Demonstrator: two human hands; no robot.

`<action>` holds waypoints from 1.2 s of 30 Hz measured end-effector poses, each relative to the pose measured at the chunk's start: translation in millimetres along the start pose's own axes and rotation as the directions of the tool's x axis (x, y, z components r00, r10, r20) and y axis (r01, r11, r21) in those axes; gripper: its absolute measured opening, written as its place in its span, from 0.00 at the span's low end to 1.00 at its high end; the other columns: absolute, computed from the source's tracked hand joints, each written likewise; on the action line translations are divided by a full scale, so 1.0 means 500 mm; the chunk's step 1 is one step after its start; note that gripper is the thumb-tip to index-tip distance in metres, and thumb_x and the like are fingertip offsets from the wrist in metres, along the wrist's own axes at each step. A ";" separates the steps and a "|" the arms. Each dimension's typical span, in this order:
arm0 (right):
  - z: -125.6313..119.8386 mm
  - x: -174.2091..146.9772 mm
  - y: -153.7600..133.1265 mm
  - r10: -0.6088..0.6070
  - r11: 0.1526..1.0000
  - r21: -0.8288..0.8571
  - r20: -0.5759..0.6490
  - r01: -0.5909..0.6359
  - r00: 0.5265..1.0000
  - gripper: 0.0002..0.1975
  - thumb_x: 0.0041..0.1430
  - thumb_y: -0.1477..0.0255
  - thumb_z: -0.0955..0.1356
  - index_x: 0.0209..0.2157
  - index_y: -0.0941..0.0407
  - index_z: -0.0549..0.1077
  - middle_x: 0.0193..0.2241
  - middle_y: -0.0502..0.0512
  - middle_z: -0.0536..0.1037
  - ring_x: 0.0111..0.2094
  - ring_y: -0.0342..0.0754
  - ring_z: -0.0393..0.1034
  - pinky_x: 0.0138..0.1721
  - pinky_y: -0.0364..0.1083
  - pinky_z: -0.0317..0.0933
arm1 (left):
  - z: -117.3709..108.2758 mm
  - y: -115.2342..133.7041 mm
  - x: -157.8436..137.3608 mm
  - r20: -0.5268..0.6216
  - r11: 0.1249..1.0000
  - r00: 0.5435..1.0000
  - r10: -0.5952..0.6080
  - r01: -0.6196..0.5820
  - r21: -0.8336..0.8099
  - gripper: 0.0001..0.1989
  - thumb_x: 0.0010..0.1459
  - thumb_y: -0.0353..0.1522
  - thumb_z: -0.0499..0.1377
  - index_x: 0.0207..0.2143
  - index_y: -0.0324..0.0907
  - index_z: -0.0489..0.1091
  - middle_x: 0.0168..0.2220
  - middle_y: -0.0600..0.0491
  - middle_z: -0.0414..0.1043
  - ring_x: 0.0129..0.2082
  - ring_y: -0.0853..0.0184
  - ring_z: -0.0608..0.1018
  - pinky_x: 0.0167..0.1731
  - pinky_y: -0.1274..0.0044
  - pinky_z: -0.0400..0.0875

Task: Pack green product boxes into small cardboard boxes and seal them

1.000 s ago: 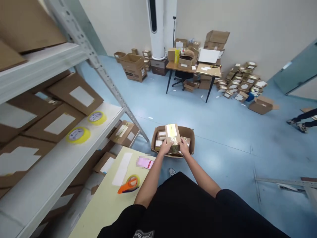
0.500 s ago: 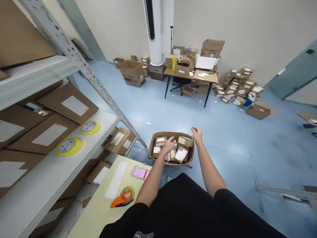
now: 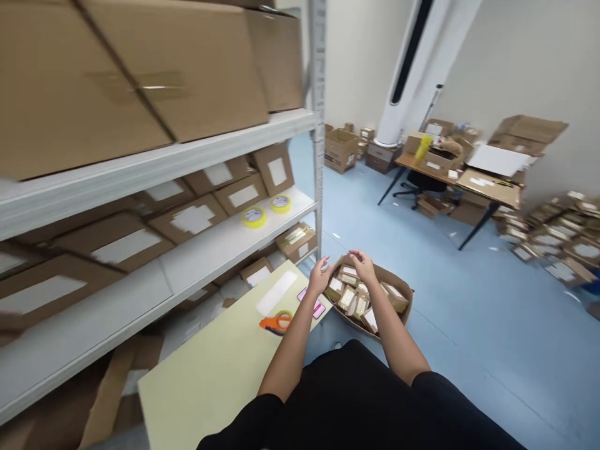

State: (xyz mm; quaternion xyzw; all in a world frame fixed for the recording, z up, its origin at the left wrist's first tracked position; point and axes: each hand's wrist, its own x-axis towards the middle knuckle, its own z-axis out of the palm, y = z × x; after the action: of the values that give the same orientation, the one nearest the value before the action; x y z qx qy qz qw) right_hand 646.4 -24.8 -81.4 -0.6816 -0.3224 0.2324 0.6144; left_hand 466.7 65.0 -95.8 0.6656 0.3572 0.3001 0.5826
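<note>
My left hand [image 3: 319, 276] hovers at the left rim of a large open carton [image 3: 407, 306] on the floor. Its fingers are apart, and nothing shows in them. Over the carton's back edge, my right hand [image 3: 364, 267] reaches leftward with loosely bent fingers and no visible object. Several small taped boxes with white labels fill the carton; one box [image 3: 394, 296] lies at its right side. Left of my forearm, a phone [image 3: 312, 304] and an orange tape dispenser [image 3: 277, 322] rest on a pale yellow table [image 3: 206, 369].
A metal shelf [image 3: 187, 272] full of cartons stands at left, bearing two yellow tape rolls [image 3: 254, 216]. Farther back are a desk [image 3: 487, 187] with boxes on it and a pile of small boxes [image 3: 562, 237]. Blue floor [image 3: 459, 300] spreads to the right.
The view has swung left, bringing more shelf into sight. My left hand has come out from over the boxes to the carton's left rim; my right hand has moved inward, nearer the left.
</note>
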 end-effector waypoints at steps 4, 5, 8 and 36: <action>0.175 -0.068 -0.046 -0.065 0.997 -0.033 0.167 0.071 0.984 0.22 0.59 0.57 0.69 0.47 0.56 0.80 0.48 0.63 0.83 0.49 0.57 0.77 0.51 0.54 0.71 | -0.186 0.002 -0.099 -0.202 1.000 0.979 0.022 -0.021 0.009 0.27 0.67 0.45 0.60 0.64 0.45 0.70 0.64 0.43 0.71 0.63 0.53 0.73 0.60 0.63 0.71; 0.217 -0.090 -0.056 -0.077 0.995 -0.043 0.205 0.087 0.976 0.22 0.59 0.57 0.69 0.48 0.56 0.80 0.49 0.63 0.83 0.49 0.57 0.77 0.50 0.54 0.71 | -0.233 0.000 -0.128 -0.252 1.000 0.967 0.020 -0.018 0.009 0.26 0.67 0.44 0.60 0.64 0.45 0.70 0.65 0.43 0.70 0.63 0.54 0.73 0.60 0.64 0.70; 0.337 -0.161 -0.079 -0.124 0.989 -0.037 0.303 0.142 0.945 0.22 0.60 0.58 0.68 0.50 0.55 0.79 0.52 0.63 0.82 0.52 0.57 0.75 0.51 0.54 0.71 | -0.366 -0.016 -0.221 -0.405 1.000 0.914 0.007 -0.007 0.003 0.25 0.67 0.44 0.59 0.63 0.46 0.70 0.66 0.44 0.69 0.64 0.54 0.72 0.61 0.64 0.70; 0.541 -0.429 0.276 0.303 0.670 -0.614 0.739 0.417 0.602 0.13 0.58 0.72 0.69 0.45 0.58 0.77 0.43 0.62 0.80 0.46 0.56 0.72 0.47 0.48 0.64 | -0.387 -0.286 -0.663 -0.671 0.926 0.652 -0.353 0.344 -0.153 0.22 0.64 0.46 0.62 0.54 0.45 0.75 0.58 0.42 0.77 0.60 0.56 0.77 0.54 0.66 0.76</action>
State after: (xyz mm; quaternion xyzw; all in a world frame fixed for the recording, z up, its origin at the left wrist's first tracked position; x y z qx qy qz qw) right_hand 328.3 0.6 -271.6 -0.6778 -0.6491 0.3361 0.0793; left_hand 103.7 -90.4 -204.3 0.4218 0.6662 0.4096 0.4587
